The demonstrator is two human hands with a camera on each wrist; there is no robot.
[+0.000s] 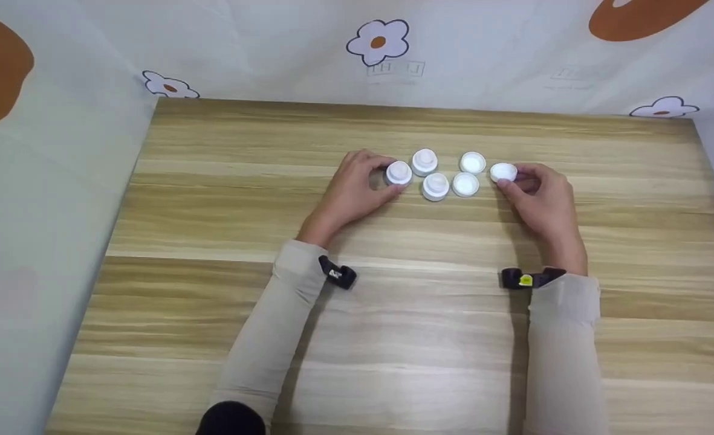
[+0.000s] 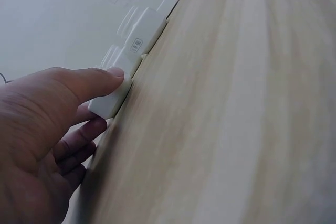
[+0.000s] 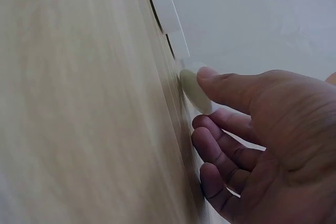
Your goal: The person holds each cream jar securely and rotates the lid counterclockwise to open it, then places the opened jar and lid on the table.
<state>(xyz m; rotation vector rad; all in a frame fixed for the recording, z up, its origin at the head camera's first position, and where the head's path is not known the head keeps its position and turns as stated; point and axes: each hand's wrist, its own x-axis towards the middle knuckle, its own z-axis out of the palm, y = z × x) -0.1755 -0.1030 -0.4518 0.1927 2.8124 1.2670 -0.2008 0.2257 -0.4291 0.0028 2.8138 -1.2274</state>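
My left hand [image 1: 357, 187] holds a small white jar [image 1: 399, 173] on the table between thumb and fingers. In the left wrist view the thumb lies over the jar's side [image 2: 113, 98]. Two more lidless white jars stand just right of it, one farther back [image 1: 424, 162] and one nearer [image 1: 435, 187]. My right hand [image 1: 544, 196] pinches a white lid [image 1: 503, 172], its hollow side up in the head view. The right wrist view has this lid [image 3: 192, 90] tilted, close to the tabletop. Between the hands lie two other upturned lids, a back one [image 1: 473, 163] and a front one [image 1: 465, 185].
The wood-grain table [image 1: 417, 338] runs back to a pale wall covering [image 1: 272, 54] printed with flowers. A black rounded object [image 1: 231, 418] shows at the bottom edge by the left sleeve. Both wrists wear small black cameras.
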